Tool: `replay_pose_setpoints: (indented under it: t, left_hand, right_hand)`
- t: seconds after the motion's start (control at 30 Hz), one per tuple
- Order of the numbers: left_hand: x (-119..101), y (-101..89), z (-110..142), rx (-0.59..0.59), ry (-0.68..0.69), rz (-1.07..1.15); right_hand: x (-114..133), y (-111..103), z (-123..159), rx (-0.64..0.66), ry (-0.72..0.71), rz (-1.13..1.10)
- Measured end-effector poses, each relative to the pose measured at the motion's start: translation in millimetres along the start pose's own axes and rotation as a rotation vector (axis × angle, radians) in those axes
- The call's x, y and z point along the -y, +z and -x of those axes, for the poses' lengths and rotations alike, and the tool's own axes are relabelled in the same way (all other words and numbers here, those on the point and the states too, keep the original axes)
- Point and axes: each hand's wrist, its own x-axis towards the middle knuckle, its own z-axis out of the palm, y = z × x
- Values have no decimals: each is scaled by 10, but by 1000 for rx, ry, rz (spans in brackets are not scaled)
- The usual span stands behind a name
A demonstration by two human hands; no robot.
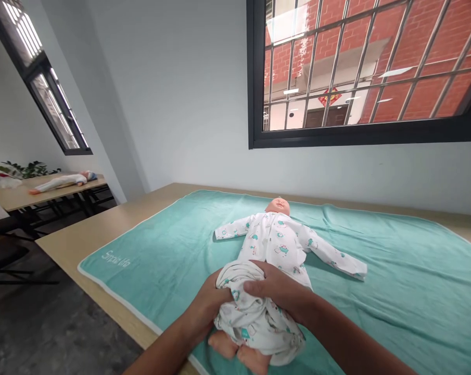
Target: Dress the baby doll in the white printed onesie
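Observation:
A baby doll [278,205] lies on its back on a teal blanket [161,260], its head toward the wall. It wears a white printed top [274,240] with both sleeves spread out to the sides. Bunched white printed pants [251,312] surround its lower legs, and the bare feet [239,350] stick out below. My left hand [207,302] grips the left side of the bunched cloth. On the other side my right hand [276,288] is closed on the cloth, its thumb on top. The doll's knees are hidden by the cloth and my hands.
The blanket covers most of a wooden table [141,211] set against the wall beneath a barred window [360,67]. At far left, another table [20,195] carries a second doll [63,181] and a plant [32,167]. A dark chair [4,255] stands nearby.

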Motion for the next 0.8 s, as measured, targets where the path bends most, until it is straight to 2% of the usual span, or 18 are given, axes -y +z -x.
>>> replay_pose_setpoints:
  t: [0.07,0.2,0.3,0.43,0.57,0.7,0.8]
  left_hand:
    - [33,-52,51,14,9,47]
    - [33,-90,194,30,-16,150]
    - [-22,-7,282,0,-12,247]
    - [-13,106,389,28,5,372]
    - [170,80,541,-122,0,277]
    - [379,-57,700,-307,-95,137]
    - [468,-147,766,-440,-184,42]
  right_hand:
    - [-22,-35,2,38,-3,35]
    - [-82,-71,-18,-73,27,194]
    - [-85,-44,-26,-88,26,292]
    - [-80,-2,-37,-132,15,399]
    - [-135,1,-54,-88,-31,636]
    - [-196,25,-54,-14,24,724]
    - [-242,74,-53,-22,37,818]
